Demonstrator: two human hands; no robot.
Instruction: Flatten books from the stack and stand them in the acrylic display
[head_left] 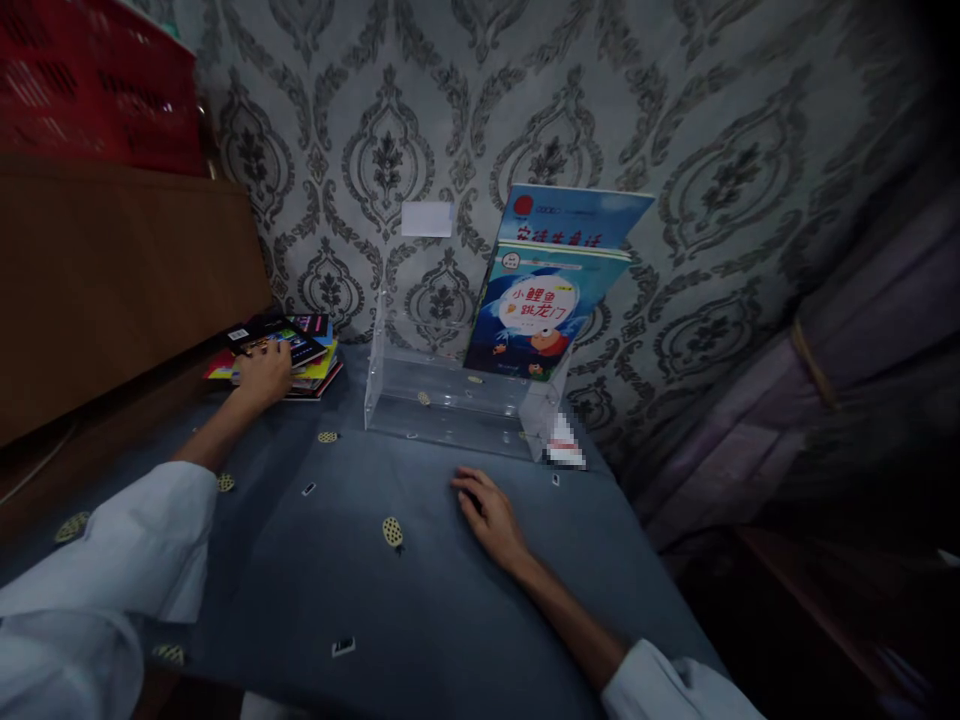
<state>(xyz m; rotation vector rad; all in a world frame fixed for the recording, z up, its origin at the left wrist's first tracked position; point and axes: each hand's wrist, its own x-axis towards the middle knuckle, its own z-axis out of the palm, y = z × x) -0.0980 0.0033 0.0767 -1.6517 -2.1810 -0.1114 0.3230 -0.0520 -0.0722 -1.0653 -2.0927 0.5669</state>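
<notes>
- Here we have our left hand [266,372] on the black book [306,350], fingers over it; whether they grip, we can't tell.
- That book tops the stack [324,388], left of our clear rack [377,390] on the tabletop [450,620].
- Our right hand [491,520], loosely curled, carries nothing, near the rack.
- We've the fish-cover book [517,345] leaning in the rack's right side!

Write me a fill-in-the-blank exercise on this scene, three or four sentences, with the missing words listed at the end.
1. The left hand is at the pile of books, to the ____ of the clear stand in the picture.
2. The right hand is holding ____.
3. The basket on top of the brown cabinet is coloured ____.
4. The front picture book stands toward the stand's ____ end, as pictured.

Missing words: left; nothing; red; right
</notes>
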